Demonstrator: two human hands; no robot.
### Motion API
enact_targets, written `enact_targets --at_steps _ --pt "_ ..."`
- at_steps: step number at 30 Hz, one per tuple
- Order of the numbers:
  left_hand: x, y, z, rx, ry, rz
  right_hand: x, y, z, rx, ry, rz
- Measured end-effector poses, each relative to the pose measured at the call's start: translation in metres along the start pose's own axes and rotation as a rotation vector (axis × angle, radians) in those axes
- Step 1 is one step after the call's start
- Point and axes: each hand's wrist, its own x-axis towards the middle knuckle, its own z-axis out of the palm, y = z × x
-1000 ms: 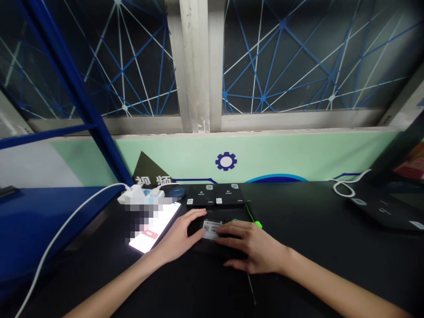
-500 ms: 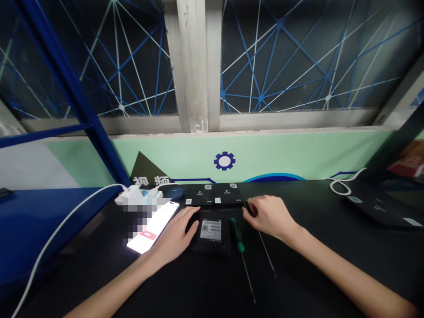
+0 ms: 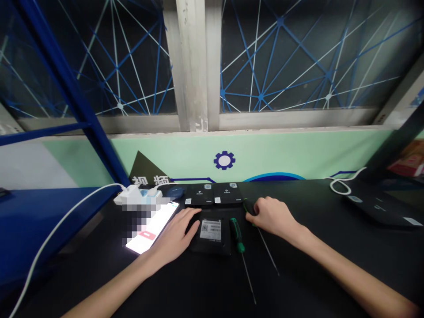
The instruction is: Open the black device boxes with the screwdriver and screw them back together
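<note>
A small black box (image 3: 211,236) with a white label lies on the dark table. My left hand (image 3: 180,229) rests open at its left side, fingers stretched forward and thumb along the box's edge. To the right of the box lies a green-handled screwdriver (image 3: 237,237), its shaft toward me. Further right, my right hand (image 3: 269,215) is closed on the handle of a second screwdriver (image 3: 251,207). That handle is black and green, partly hidden by the fingers. Its thin shaft points toward me and slightly right, low over or on the table; I cannot tell which.
Two flat black boxes (image 3: 228,193) stand side by side behind, near the wall. A lit phone (image 3: 155,229) lies left of my left hand, near a white power strip (image 3: 137,194) with cables. Another black device (image 3: 380,211) lies at the far right by a white cable (image 3: 341,187).
My right hand has shifted slightly right, showing more of the screwdriver's handle; the shaft's tip has moved a little right as well. The left hand stays almost where it was.
</note>
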Motion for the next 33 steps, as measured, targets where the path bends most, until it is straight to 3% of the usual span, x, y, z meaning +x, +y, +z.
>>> enact_targets --at_steps 4,8,11,15,17,20,26,29,33 --pt "-0.001 0.003 -0.001 -0.004 0.001 -0.003 0.002 -0.001 -0.009 0.212 0.058 0.008" --pt "-0.002 0.005 -0.001 0.006 0.009 0.021 0.000 -0.006 -0.006 0.812 0.201 -0.102" --pt "-0.004 0.006 -0.001 0.002 0.001 0.027 -0.003 -0.012 0.005 1.269 0.253 -0.089" --pt "-0.004 0.011 -0.002 -0.006 -0.036 0.010 -0.003 -0.015 0.015 1.501 0.263 -0.017" --pt "-0.004 0.013 -0.002 -0.003 -0.044 0.013 -0.002 -0.014 0.013 1.446 0.136 0.009" --pt "-0.004 0.015 -0.001 -0.004 -0.038 0.024 -0.001 -0.013 0.005 1.172 -0.072 -0.002" --pt "-0.004 0.013 0.000 -0.005 -0.011 0.048 -0.011 -0.022 0.001 0.458 -0.016 -0.102" --pt "-0.004 0.012 0.001 -0.002 -0.025 0.037 -0.018 -0.029 0.006 0.333 -0.037 -0.112" --pt "-0.004 0.011 0.001 0.003 -0.013 0.047 -0.023 -0.035 0.009 0.330 -0.054 -0.155"
